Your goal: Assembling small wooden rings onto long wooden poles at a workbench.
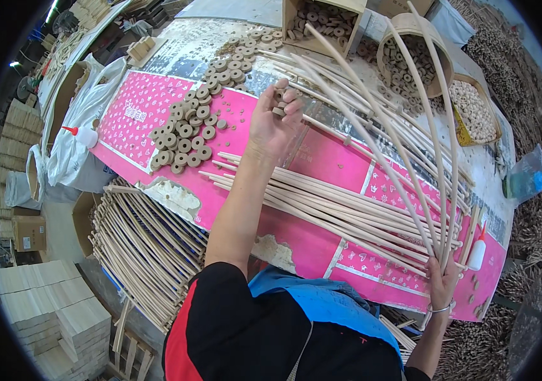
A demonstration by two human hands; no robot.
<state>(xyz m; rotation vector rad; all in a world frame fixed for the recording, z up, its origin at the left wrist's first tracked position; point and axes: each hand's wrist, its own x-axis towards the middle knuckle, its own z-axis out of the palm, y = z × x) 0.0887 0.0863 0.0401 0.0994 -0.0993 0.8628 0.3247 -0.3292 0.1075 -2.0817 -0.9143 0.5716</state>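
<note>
We look down on a worktop (334, 152) covered in bright pink, patterned sheeting, worn through in places. Our left hand (277, 111) is raised above it with the palm turned up, its fingers curled around a few brown ring-shaped discs (278, 111). Our right hand (444, 282), a pale bangle at its wrist, grips the lower ends of several long wooden rods (440, 238), which fan up and away across the worktop. More pale rods (347, 213) lie in a loose bundle between our hands. Left of the raised hand spreads a heap of matching discs (185, 130). A white squeeze bottle (476, 255) with a red tip lies just beside our right hand; beyond stand a disc-filled wooden box (355, 32) and round tub (442, 63).
</note>
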